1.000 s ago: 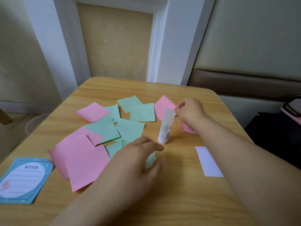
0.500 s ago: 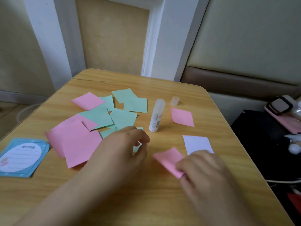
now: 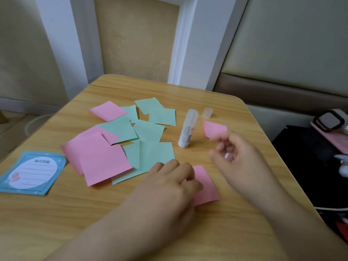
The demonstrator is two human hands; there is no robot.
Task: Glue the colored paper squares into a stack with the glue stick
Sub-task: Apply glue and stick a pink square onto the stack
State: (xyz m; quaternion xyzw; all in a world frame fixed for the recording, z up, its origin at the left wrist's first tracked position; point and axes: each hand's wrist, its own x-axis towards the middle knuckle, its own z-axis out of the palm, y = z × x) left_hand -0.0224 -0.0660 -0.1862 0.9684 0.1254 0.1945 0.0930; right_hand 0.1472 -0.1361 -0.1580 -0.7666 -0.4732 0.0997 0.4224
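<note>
A pink paper square (image 3: 206, 187) lies flat on the wooden table (image 3: 216, 232) near the front. My left hand (image 3: 171, 183) rests on its left edge, fingers bent down onto it. My right hand (image 3: 237, 157) hovers blurred above the table to the right, fingers loosely curled and holding nothing. Just left of that hand, the uncapped glue stick (image 3: 187, 129) stands upright. Its clear cap (image 3: 207, 112) sits behind it. Another pink square (image 3: 214, 129) lies beyond my right hand. A loose pile of pink squares (image 3: 101, 159) and green squares (image 3: 148, 132) spreads to the left.
A blue lined card (image 3: 32, 173) lies at the table's left front edge. Off the right edge are a dark surface and a pink device (image 3: 329, 125). A wall and a white frame stand behind the table.
My right hand let go of the pink square and rose toward the glue stick. My left hand moved right from the green squares onto that pink square. The white paper is no longer visible.
</note>
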